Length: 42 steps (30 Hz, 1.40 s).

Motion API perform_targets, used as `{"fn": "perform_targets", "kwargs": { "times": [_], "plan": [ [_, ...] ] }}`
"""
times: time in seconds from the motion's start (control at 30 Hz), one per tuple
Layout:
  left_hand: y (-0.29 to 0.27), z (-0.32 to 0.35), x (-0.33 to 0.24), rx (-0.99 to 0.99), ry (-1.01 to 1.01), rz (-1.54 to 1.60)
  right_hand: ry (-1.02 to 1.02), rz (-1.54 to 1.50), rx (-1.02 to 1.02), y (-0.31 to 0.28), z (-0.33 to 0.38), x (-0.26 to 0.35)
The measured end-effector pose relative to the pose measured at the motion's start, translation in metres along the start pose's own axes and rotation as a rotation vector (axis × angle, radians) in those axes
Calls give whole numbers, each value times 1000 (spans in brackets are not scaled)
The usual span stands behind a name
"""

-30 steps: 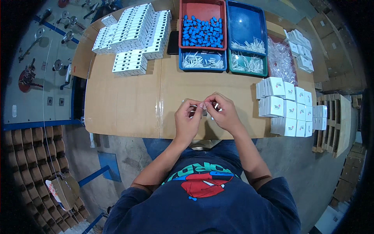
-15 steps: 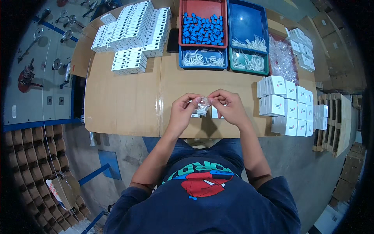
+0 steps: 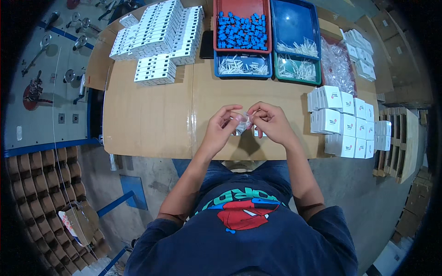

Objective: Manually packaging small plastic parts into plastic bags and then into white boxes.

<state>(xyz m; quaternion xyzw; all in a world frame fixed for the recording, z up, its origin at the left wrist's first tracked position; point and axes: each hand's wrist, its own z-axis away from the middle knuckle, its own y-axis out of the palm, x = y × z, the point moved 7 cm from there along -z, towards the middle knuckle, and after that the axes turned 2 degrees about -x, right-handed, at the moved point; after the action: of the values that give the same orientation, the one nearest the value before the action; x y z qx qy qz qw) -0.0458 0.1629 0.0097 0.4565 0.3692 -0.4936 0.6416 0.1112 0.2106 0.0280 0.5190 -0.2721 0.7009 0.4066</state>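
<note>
Between my hands, just above the near part of the table, is a small clear plastic bag. My left hand pinches its left side between thumb and fingers. My right hand grips the upper right edge with its fingertips, the other fingers curled. What lies inside the bag is too small to make out. Under the right fingers, part of a small white box shows on the cardboard; most of it is hidden. Another white piece peeks out below the bag.
Stacked white boxes stand at the far left, and more white boxes at the right. A red tray of blue parts sits above a blue tray. Beside them are another blue tray, a green tray and clear bags.
The bag's top looks wider and rounder now, and my left fingers have lifted and spread a little. Both hands stay at nearly the same place. The whole view has shifted slightly.
</note>
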Motion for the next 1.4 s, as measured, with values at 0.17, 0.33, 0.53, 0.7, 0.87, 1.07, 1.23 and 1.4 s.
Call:
{"fn": "perform_targets", "kwargs": {
  "times": [0.17, 0.33, 0.53, 0.7, 0.87, 1.07, 1.23, 1.4],
  "plan": [
    [2, -5, 28, 211, -44, -52, -61, -33, -8, -10, 0, -2],
    [7, -5, 23, 155, -18, 89, -26, -70, 28, -11, 1, -3],
    [13, -5, 29, 208, -267, 433, -82, -124, -21, -22, -5, -15],
    [17, -3, 47, 288, -377, 411, -78, -42, -4, -24, -1, -14],
    [16, -3, 41, 162, -278, 321, -75, 43, -23, -26, 4, -14],
    [5, -9, 34, 123, -139, 227, -82, -4, -36, -24, 1, -23],
    [-25, -29, 39, 136, 74, -100, -98, 179, -146, -14, -10, -47],
    [-47, -33, 33, 158, 140, -613, -195, 395, -175, 9, -26, -72]
  ]
}}
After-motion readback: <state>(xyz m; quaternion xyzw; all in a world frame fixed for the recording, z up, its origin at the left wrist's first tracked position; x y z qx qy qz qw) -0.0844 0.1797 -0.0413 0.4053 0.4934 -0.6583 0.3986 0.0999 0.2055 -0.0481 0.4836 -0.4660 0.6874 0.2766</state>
